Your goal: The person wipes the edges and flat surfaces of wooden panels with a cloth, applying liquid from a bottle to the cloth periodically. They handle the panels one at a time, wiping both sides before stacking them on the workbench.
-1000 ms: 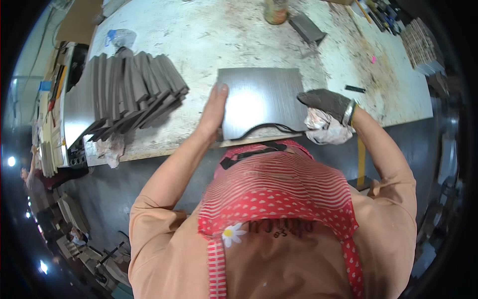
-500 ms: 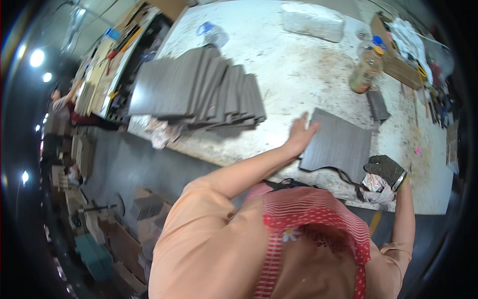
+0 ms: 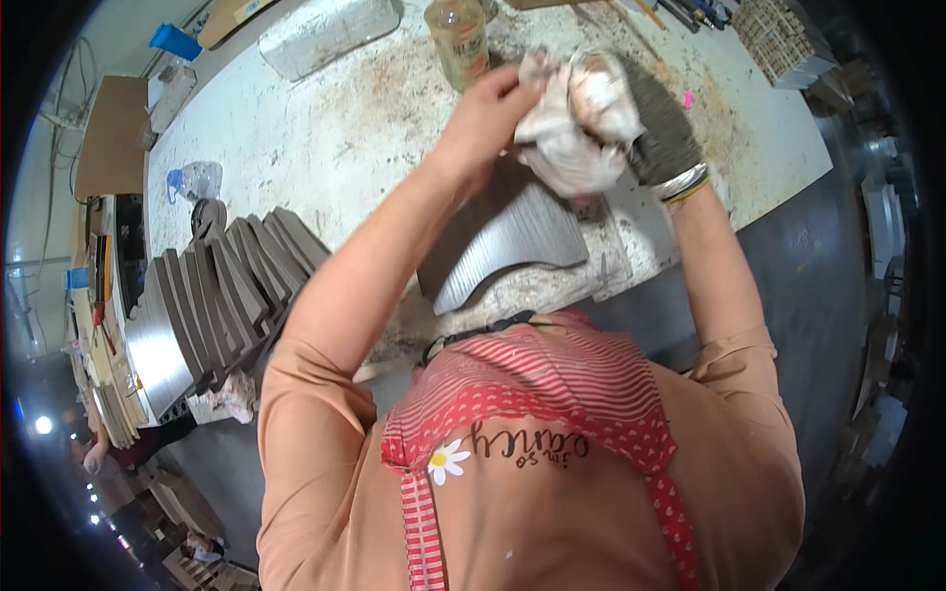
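A stained white rag (image 3: pixel 581 128) is held up over the table between my two hands. My right hand (image 3: pixel 662 128), in a dark grey work glove, is closed on the rag's right side; its fingertips are partly hidden behind the cloth. My bare left hand (image 3: pixel 490 120) pinches the rag's upper left edge. Below them lies a flat grey wood-grain panel (image 3: pixel 517 241), its near edge looking curved. The hands and rag cover the panel's far part. At the left stands a fanned stack of similar grey panels (image 3: pixel 222 286).
A bottle (image 3: pixel 458 49) of yellowish liquid stands just beyond my left hand. A plastic-wrapped block (image 3: pixel 325 34) lies at the far left of the white table (image 3: pixel 365 123). A clear cup-like item (image 3: pixel 197 182) is behind the stack. Stacked pieces (image 3: pixel 774 39) sit far right.
My left hand has left the panel and taken hold of the rag. My right hand has lifted the rag from beside the panel. The view has swung to the right.
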Available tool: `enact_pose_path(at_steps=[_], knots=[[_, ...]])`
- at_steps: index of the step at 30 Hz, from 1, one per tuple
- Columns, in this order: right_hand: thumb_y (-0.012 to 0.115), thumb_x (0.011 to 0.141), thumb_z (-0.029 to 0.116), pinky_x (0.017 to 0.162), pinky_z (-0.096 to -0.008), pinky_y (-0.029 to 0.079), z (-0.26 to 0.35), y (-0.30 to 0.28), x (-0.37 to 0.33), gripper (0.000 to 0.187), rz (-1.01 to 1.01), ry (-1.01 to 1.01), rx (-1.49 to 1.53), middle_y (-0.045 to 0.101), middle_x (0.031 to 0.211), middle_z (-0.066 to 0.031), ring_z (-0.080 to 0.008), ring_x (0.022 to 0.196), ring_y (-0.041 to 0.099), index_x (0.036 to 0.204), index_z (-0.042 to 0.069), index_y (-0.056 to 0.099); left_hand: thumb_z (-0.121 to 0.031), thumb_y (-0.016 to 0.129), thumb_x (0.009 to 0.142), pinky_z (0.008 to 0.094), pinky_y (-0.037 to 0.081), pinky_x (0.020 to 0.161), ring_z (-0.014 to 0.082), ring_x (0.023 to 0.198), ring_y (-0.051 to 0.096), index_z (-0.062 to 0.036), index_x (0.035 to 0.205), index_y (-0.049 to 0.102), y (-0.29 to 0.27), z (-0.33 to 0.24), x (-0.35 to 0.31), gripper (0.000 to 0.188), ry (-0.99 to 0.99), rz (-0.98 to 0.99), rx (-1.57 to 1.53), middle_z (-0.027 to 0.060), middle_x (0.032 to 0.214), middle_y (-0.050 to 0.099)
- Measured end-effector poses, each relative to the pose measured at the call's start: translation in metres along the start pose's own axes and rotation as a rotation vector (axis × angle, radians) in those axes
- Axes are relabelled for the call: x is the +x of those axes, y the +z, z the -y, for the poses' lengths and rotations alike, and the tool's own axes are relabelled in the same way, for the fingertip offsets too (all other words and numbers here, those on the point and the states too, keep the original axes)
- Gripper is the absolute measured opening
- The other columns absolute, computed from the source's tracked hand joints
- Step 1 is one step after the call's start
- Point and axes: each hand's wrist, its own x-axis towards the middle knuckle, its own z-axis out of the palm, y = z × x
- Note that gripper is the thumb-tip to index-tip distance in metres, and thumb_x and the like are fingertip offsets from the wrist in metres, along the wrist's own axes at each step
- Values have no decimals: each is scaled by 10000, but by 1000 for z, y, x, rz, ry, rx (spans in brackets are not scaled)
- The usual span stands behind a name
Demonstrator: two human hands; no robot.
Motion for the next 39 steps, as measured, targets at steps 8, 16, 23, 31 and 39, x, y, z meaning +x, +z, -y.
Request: enact_pose_path(at_steps=[8, 16, 23, 31, 39], knots=[[538, 919, 323, 896, -354, 507, -1, 10, -17, 463, 210, 546, 1580, 592, 1134, -141, -217, 998, 602, 1226, -18, 473, -223, 617, 860, 265, 469, 744, 126, 826, 579, 15, 1056, 580, 13, -36, 24, 310, 209, 25, 230, 66, 924, 632], [597, 873, 138, 802, -287, 528, 8, -16, -31, 355, -25, 538, 1252, 606, 1104, -87, -164, 960, 608, 1181, -18, 517, -258, 598, 874, 246, 423, 547, 63, 623, 515, 4, 870, 634, 4, -45, 20, 265, 232, -38, 552, 10, 667, 570], [612, 833, 127, 900, -311, 469, 29, -60, -38, 422, -119, 365, 1385, 595, 1147, -108, -195, 1046, 579, 1210, -19, 493, -358, 483, 938, 273, 439, 802, 133, 931, 560, -111, 1198, 522, -27, -8, 10, 361, -38, -59, 232, 21, 1092, 586], [673, 777, 205, 974, -354, 410, 4, -68, -55, 494, -30, 191, 176, 508, 1281, -147, -280, 1107, 544, 1227, 55, 532, -339, 390, 979, 295, 512, 833, 145, 984, 601, -46, 1238, 477, 57, 1, 9, 400, -83, 81, -349, 63, 1132, 599], [628, 830, 100, 851, -302, 478, 31, -120, -64, 416, -545, 258, 397, 560, 1159, -88, -172, 1008, 562, 1221, 32, 505, -363, 408, 968, 340, 505, 850, 185, 1048, 585, -67, 1239, 490, 68, -34, 33, 410, -94, 25, -569, 66, 1178, 583]])
